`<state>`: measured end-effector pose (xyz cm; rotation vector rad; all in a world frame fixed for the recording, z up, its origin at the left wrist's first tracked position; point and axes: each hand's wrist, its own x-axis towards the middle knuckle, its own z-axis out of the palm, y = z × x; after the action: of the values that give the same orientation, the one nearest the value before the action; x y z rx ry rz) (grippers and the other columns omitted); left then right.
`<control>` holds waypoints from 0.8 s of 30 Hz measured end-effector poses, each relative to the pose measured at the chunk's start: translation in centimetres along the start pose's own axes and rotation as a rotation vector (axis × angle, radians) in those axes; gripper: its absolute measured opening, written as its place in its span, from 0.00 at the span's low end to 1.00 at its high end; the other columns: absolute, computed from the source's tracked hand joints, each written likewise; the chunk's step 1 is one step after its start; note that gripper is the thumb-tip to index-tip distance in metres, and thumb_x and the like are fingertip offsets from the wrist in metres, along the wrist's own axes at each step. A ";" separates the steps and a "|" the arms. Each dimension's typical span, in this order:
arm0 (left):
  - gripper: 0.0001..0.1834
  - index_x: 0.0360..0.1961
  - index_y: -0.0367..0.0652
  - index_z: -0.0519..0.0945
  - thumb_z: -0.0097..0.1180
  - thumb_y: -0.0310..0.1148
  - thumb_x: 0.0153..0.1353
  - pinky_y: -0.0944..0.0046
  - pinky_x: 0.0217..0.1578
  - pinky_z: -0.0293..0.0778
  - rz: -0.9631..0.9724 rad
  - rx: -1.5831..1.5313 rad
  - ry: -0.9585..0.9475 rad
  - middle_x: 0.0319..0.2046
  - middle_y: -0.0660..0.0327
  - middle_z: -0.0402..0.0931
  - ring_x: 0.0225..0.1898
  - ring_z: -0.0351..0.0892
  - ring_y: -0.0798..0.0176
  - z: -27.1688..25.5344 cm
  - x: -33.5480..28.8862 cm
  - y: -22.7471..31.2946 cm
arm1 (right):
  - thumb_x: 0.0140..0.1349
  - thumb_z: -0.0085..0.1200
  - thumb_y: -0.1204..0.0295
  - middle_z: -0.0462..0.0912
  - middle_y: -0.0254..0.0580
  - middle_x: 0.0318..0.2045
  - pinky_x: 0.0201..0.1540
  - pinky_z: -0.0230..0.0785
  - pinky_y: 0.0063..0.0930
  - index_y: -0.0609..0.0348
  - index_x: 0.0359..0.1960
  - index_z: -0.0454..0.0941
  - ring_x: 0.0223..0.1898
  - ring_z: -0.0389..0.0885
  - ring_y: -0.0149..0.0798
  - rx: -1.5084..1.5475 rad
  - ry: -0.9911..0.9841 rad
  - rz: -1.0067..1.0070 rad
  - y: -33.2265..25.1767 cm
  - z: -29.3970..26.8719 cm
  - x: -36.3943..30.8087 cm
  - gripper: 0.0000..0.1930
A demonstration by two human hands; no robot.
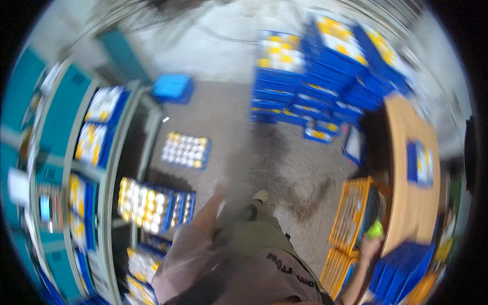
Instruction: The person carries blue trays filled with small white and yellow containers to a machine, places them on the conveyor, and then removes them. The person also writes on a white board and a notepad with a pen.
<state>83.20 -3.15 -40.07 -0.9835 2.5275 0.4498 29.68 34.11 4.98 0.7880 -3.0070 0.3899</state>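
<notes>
My right hand (371, 247) is at the right, beside the orange crates and the wooden table, closed on a small bright yellow-green item (375, 230). Its kind is too blurred to make out. Just behind that item a dark thing lies along the orange crate (351, 213). My left hand (219, 191) hangs low in front of my body, over the floor, smeared by motion. Its fingers cannot be read, and nothing shows in it. To its left stands a stack of blue trays (178, 208) with white and yellow round-topped pieces.
Grey-green shelving (114, 168) with filled blue trays lines the left. One filled tray (186, 150) lies on the floor, with a blue box (173, 88) beyond it. Tall stacks of blue trays (277, 84) stand ahead. The wooden table (414, 203) bears a small blue tray.
</notes>
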 end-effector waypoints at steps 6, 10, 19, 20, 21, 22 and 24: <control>0.24 0.48 0.38 0.75 0.57 0.41 0.53 0.52 0.46 0.71 -0.497 -1.124 0.546 0.37 0.47 0.79 0.44 0.77 0.47 -25.3 6.4 9.0 | 0.53 0.59 0.71 0.80 0.44 0.33 0.37 0.72 0.36 0.63 0.45 0.72 0.33 0.79 0.45 -0.329 0.128 -0.231 5.2 3.3 28.0 0.18; 0.26 0.49 0.37 0.75 0.58 0.42 0.51 0.51 0.48 0.70 -0.678 -1.284 0.583 0.44 0.45 0.77 0.49 0.75 0.47 -26.0 3.3 9.7 | 0.54 0.58 0.68 0.80 0.46 0.34 0.39 0.73 0.37 0.64 0.48 0.71 0.35 0.79 0.47 -0.702 -0.214 -0.428 6.5 16.2 41.4 0.20; 0.24 0.41 0.32 0.78 0.57 0.43 0.49 0.52 0.43 0.75 -1.508 -1.230 0.385 0.42 0.41 0.78 0.45 0.79 0.47 -13.2 -14.2 12.5 | 0.69 0.40 0.58 0.69 0.47 0.59 0.60 0.60 0.41 0.59 0.61 0.64 0.58 0.70 0.43 -0.361 -1.406 -0.862 -22.1 36.6 19.4 0.24; 0.25 0.37 0.29 0.79 0.58 0.44 0.48 0.53 0.40 0.77 -1.551 -1.292 0.388 0.41 0.41 0.78 0.43 0.80 0.49 -12.8 -15.3 12.8 | 0.69 0.40 0.58 0.70 0.48 0.58 0.60 0.61 0.41 0.59 0.60 0.65 0.57 0.70 0.44 -0.420 -1.424 -0.810 -27.5 36.5 15.5 0.24; 0.25 0.37 0.30 0.78 0.58 0.44 0.49 0.53 0.39 0.77 -1.617 -1.463 0.348 0.42 0.43 0.78 0.44 0.80 0.51 -12.3 -16.1 12.9 | 0.68 0.41 0.57 0.71 0.48 0.57 0.60 0.61 0.41 0.59 0.59 0.66 0.57 0.70 0.44 -0.361 -1.483 -0.923 -32.2 35.9 13.1 0.24; 0.25 0.37 0.30 0.78 0.58 0.45 0.50 0.54 0.38 0.77 -1.666 -1.614 0.323 0.43 0.44 0.77 0.44 0.80 0.54 -11.5 -16.8 12.9 | 0.68 0.42 0.57 0.72 0.49 0.56 0.59 0.61 0.41 0.59 0.59 0.67 0.57 0.71 0.45 -0.328 -1.519 -1.020 -36.3 35.7 11.2 0.24; 0.20 0.50 0.46 0.78 0.51 0.40 0.57 0.59 0.22 0.79 -1.482 -1.674 0.314 0.36 0.53 0.80 0.31 0.82 0.54 -9.2 -16.3 13.0 | 0.67 0.43 0.57 0.73 0.50 0.54 0.58 0.62 0.41 0.59 0.58 0.68 0.56 0.71 0.46 -0.327 -1.560 -1.156 -42.5 36.4 8.3 0.24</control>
<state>83.06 11.34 -22.47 -2.9545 0.3337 1.8144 44.99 -14.50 -19.62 3.4902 -2.1652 -1.1738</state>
